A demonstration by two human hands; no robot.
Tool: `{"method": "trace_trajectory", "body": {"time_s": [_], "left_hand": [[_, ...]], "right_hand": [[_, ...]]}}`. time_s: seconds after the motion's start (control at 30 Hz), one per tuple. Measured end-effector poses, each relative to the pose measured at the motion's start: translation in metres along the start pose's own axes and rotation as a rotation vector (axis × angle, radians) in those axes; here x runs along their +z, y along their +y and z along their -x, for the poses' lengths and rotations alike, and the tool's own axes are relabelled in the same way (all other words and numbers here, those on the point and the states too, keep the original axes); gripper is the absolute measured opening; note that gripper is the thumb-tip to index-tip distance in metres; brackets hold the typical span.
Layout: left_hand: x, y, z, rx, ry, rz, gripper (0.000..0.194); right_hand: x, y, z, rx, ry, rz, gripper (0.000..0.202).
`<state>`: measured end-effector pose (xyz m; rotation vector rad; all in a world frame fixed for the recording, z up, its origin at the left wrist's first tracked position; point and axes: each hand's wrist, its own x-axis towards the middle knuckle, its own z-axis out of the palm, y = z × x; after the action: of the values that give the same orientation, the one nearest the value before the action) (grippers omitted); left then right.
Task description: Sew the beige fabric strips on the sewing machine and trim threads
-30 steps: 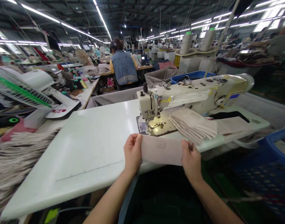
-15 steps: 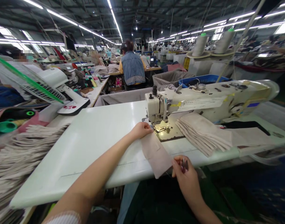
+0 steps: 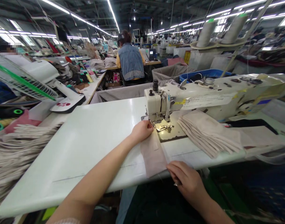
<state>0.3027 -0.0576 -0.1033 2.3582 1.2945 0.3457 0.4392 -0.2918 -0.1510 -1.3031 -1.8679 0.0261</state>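
Note:
A beige fabric piece (image 3: 153, 155) with a small sewn label lies lengthwise on the white sewing table (image 3: 91, 140), running from the presser foot toward the near edge. My left hand (image 3: 142, 130) holds its far end down just left of the presser foot of the cream sewing machine (image 3: 203, 96). My right hand (image 3: 185, 179) pinches the near end at the table's edge, and a small metal tool shows under its fingers.
A stack of beige fabric pieces (image 3: 209, 132) lies right of the needle under the machine arm. More beige pieces (image 3: 16, 149) are piled at the left beside a white fan (image 3: 41, 84). A person in a denim vest (image 3: 130, 60) sits ahead, back turned. Thread cones (image 3: 206, 32) stand behind.
A second ago both hands held the piece flat by its ends at the table edge. It has since been turned lengthwise, my left hand carrying one end to the presser foot.

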Motion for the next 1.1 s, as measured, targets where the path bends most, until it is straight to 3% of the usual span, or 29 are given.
{"method": "trace_trajectory", "body": {"time_s": [0.37,1.1], "left_hand": [[-0.003,-0.001,-0.005,-0.023,-0.008,-0.011,0.013],[0.0,-0.006,-0.009,-0.049,0.018,-0.052,0.016]], "right_hand": [[-0.001,0.001,-0.008,-0.14,-0.104,0.185,0.03],[-0.002,0.0,-0.015,-0.082,-0.17,0.231,0.023]]}}
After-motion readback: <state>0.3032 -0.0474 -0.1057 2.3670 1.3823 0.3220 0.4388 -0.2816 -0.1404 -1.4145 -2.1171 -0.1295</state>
